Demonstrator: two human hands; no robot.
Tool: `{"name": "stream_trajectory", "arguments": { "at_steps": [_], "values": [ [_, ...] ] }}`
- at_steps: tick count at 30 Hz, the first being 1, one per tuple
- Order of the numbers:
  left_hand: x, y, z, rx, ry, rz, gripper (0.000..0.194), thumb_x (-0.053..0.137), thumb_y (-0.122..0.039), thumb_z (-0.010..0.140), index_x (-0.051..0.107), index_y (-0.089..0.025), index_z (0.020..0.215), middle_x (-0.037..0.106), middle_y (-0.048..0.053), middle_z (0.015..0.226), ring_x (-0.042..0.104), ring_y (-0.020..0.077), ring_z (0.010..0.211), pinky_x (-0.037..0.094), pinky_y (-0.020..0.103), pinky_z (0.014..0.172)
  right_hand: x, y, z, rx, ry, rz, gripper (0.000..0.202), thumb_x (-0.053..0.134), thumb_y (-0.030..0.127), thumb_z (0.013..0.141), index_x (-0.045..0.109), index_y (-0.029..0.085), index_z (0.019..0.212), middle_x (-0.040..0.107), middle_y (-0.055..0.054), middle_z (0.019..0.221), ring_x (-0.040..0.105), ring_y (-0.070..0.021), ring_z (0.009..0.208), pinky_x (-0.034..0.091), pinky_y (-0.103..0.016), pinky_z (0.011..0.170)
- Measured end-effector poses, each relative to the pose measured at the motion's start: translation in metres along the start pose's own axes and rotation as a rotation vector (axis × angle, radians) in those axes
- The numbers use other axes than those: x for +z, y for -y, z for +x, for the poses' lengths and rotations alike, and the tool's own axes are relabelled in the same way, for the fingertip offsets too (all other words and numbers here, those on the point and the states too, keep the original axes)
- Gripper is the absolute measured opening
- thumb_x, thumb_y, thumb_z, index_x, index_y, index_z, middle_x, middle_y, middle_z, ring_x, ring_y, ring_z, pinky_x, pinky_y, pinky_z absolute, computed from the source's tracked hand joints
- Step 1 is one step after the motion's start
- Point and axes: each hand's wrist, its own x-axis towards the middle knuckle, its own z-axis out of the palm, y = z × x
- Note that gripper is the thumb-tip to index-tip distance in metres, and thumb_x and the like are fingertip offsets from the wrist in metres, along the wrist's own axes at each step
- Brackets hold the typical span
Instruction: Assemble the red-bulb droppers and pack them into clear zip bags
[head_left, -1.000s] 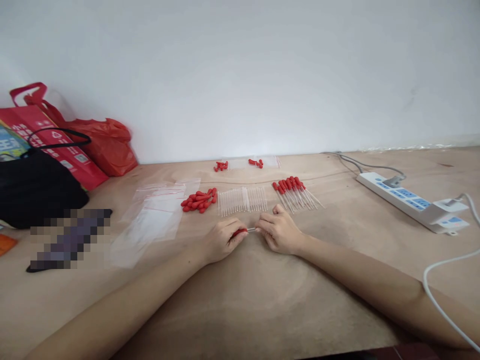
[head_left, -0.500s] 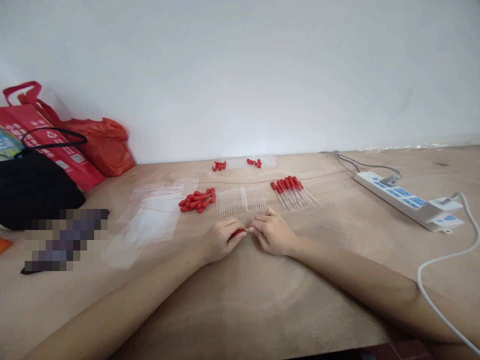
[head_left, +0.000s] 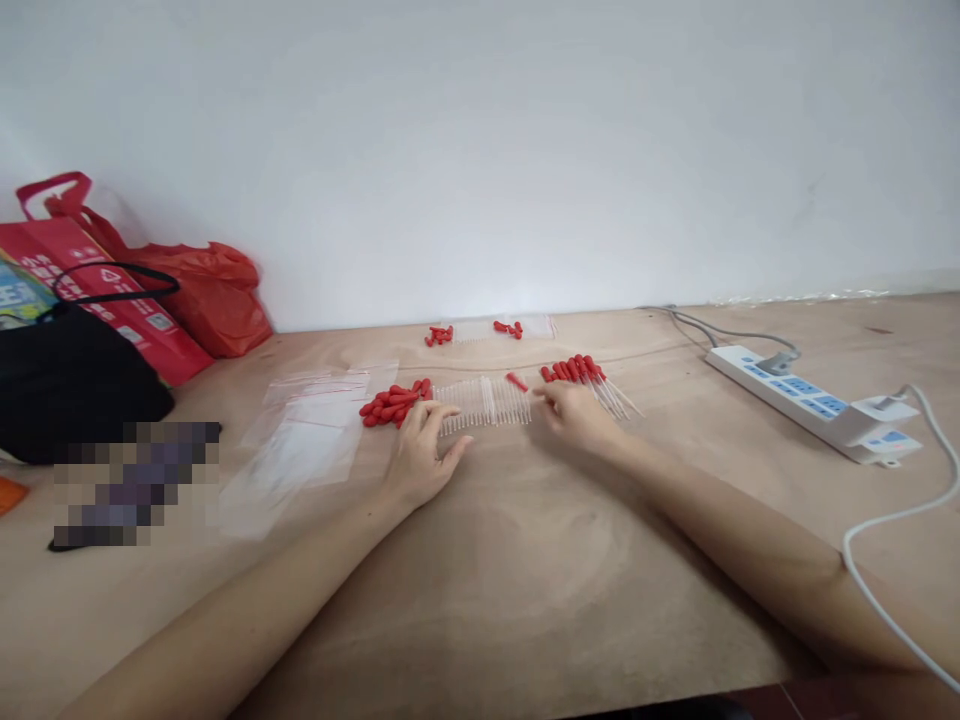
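Note:
My left hand (head_left: 426,455), fingers apart, rests at the near right edge of a pile of red rubber bulbs (head_left: 390,406). Nothing shows in its grasp. To its right lies a row of thin clear tubes (head_left: 469,400). My right hand (head_left: 574,412) is closed on a dropper whose red bulb (head_left: 517,382) sticks out left of the fingertips, above the right end of the row; its tube is mostly hidden by the hand. Just beyond this hand lie several assembled droppers (head_left: 581,370), red bulbs pointing away from me, partly covered by the fingers.
Flat clear zip bags (head_left: 300,425) lie left of the bulbs. At the back is another bag with small red bulbs (head_left: 508,328) on it. A power strip (head_left: 810,400) with a white cable (head_left: 862,525) stands right. Red bags (head_left: 202,290) and a black bag (head_left: 75,385) stand left.
My hands have parted. The right has carried the dropper right and away, toward the finished droppers. My left hand has let go, opened and moved left to the bulb pile.

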Motion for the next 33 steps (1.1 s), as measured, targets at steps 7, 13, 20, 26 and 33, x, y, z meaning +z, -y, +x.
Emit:
{"name": "stream_trajectory", "arguments": {
  "at_steps": [7, 13, 20, 26, 33],
  "values": [
    [0.0, 0.002, 0.0, -0.028, 0.21, -0.055, 0.013, 0.048, -0.025, 0.078, 0.054, -0.017, 0.069, 0.049, 0.002, 0.072, 0.051, 0.0147, 0.067, 0.042, 0.027, 0.063, 0.002, -0.028, 0.022, 0.426, -0.054, -0.044, 0.018, 0.044, 0.024, 0.079, 0.053, 0.015, 0.091, 0.063, -0.01, 0.085, 0.057, -0.0184, 0.077, 0.037, -0.025, 0.063],
    [-0.002, -0.002, 0.002, -0.083, 0.288, -0.055, 0.014, 0.048, -0.025, 0.078, 0.052, -0.017, 0.068, 0.053, 0.0, 0.066, 0.05, 0.0123, 0.059, 0.039, 0.024, 0.056, 0.008, -0.027, 0.026, 0.55, -0.002, -0.174, 0.02, 0.044, 0.031, 0.078, 0.053, 0.018, 0.092, 0.063, -0.009, 0.089, 0.057, -0.0229, 0.085, 0.038, -0.029, 0.064],
    [-0.003, -0.001, 0.002, -0.058, 0.273, -0.042, 0.014, 0.047, -0.026, 0.077, 0.051, -0.017, 0.067, 0.054, 0.0, 0.065, 0.051, 0.0124, 0.059, 0.038, 0.024, 0.054, 0.008, -0.02, 0.026, 0.556, -0.018, -0.229, 0.026, 0.042, 0.037, 0.079, 0.057, 0.018, 0.09, 0.064, -0.009, 0.087, 0.058, -0.0241, 0.084, 0.04, -0.032, 0.067],
    [-0.001, 0.001, 0.001, -0.037, 0.249, -0.011, 0.014, 0.048, -0.025, 0.078, 0.051, -0.017, 0.067, 0.056, 0.0, 0.066, 0.052, 0.0134, 0.06, 0.038, 0.026, 0.058, 0.014, 0.001, 0.035, 0.495, 0.041, -0.208, 0.027, 0.042, 0.036, 0.078, 0.062, 0.019, 0.084, 0.065, -0.009, 0.089, 0.059, -0.0233, 0.085, 0.041, -0.031, 0.066],
    [-0.018, 0.025, 0.011, -0.158, -0.057, 0.417, 0.015, 0.052, -0.031, 0.078, 0.059, -0.019, 0.072, 0.059, 0.005, 0.076, 0.051, 0.0233, 0.08, 0.034, 0.035, 0.07, 0.02, 0.016, 0.047, 0.521, 0.18, -0.194, 0.034, 0.043, 0.039, 0.076, 0.064, 0.015, 0.085, 0.065, -0.013, 0.088, 0.06, -0.0257, 0.086, 0.043, -0.034, 0.066]
  ]
}}
